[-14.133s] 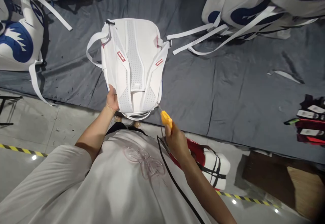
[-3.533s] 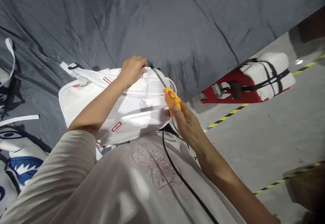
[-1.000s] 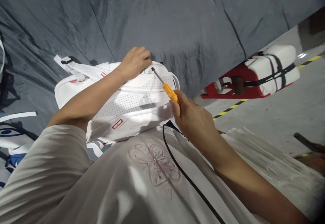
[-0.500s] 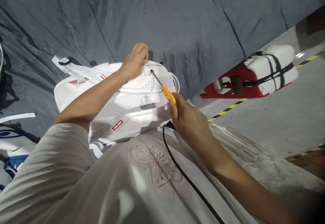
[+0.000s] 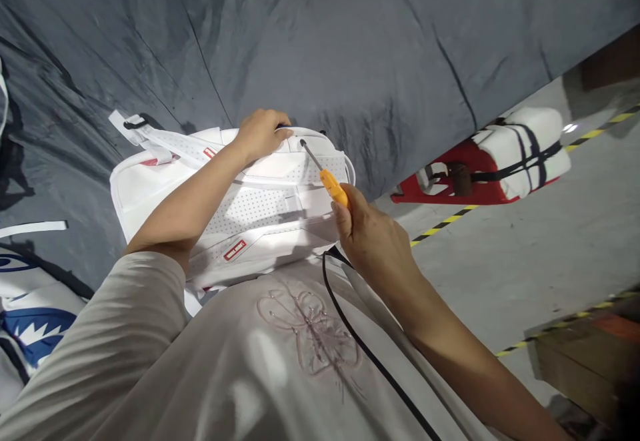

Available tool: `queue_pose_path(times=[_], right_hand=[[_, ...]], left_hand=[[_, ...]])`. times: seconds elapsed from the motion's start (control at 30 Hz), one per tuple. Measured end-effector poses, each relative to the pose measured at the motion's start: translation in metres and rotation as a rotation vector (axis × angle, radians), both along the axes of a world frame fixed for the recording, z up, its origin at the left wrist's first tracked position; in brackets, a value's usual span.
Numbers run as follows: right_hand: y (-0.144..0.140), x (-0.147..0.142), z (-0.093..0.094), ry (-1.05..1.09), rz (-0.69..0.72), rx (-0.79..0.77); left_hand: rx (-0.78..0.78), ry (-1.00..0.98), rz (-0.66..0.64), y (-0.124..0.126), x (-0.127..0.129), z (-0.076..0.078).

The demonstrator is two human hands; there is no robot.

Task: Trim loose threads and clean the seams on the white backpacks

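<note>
So the white backpack [image 5: 235,201] is lying back-panel up on the near edge of the dark grey sheet [image 5: 350,47], pulled in right against the person's body, which looks like it's there so both hands can get at its top end without stretching. The left hand [image 5: 261,135] is curled down on the far top edge by the grab loop, fingers together and pressing, probably pinning the fabric so it doesn't slide. The right hand [image 5: 373,244] is wrapped tight around the orange-handled screwdriver [image 5: 324,173], shaft angled up and left so the tip sits just beside those left fingers. Off to the right on the concrete floor there's a red and white bundle [image 5: 493,164], well apart from all this.
</note>
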State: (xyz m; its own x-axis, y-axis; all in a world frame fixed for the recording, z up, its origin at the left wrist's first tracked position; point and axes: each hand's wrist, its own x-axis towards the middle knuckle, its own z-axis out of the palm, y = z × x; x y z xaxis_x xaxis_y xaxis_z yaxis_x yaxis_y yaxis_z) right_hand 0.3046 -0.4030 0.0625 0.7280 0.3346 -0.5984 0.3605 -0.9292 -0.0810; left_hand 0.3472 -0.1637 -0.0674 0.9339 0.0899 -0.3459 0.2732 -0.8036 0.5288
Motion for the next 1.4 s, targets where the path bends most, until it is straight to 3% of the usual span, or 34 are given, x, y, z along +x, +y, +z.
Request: queue_pose_path(times=[0.17, 0.4, 0.57, 0.8, 0.97, 1.13, 1.27, 1.4], right_hand=[[0.005, -0.003, 0.003, -0.028, 0.036, -0.047], [0.005, -0.001, 0.003, -0.027, 0.063, -0.060], [-0.008, 0.007, 0.003, 0.035, 0.080, -0.001], [-0.035, 0.033, 0.002, 0.081, 0.191, 0.121], [-0.035, 0.057, 0.003, 0.094, 0.425, 0.157], [-0.019, 0.061, 0.007, 0.118, 0.695, 0.250], [-0.009, 0.050, 0.005, 0.140, 0.731, 0.337], [-0.003, 0.032, 0.005, 0.127, 0.783, 0.315]], left_hand=[[0.115, -0.063, 0.006, -0.011, -0.013, 0.004], [0.153, -0.062, 0.012, -0.015, -0.017, 0.006], [0.138, -0.080, 0.085, -0.018, -0.019, 0.005], [0.189, -0.026, 0.398, -0.017, -0.041, 0.013], [0.288, -0.032, 0.664, -0.028, -0.075, 0.022], [0.336, 0.029, 0.914, -0.039, -0.106, 0.029], [0.340, 0.020, 1.001, -0.040, -0.125, 0.030], [0.322, 0.017, 1.017, -0.042, -0.134, 0.030]])
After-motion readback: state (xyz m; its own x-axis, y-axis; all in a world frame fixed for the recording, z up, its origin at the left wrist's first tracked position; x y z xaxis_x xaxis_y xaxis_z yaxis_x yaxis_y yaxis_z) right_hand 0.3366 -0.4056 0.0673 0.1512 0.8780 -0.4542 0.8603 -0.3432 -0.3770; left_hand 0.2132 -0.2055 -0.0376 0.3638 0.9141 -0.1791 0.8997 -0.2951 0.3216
